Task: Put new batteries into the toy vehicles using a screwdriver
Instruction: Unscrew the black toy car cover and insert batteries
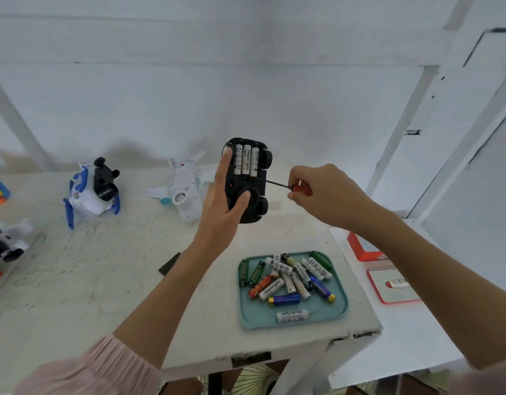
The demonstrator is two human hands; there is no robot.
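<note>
Two hands: left (pixel 223 195) grips upturned toy car (pixel 247 181), right (pixel 323 195) pinches screwdriver (pixel 286 186) beside it.

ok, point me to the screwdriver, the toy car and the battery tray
screwdriver (pixel 301 190): head view, on the red handle showing at the right hand's fingers.
toy car (pixel 247 215): head view, on its black underside below the left thumb.
battery tray (pixel 338 307): head view, on the teal rim, right side.

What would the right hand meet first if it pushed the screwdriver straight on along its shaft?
Probably the black toy car in the left hand: the right hand points the screwdriver at its underside, though depth is unclear.
</note>
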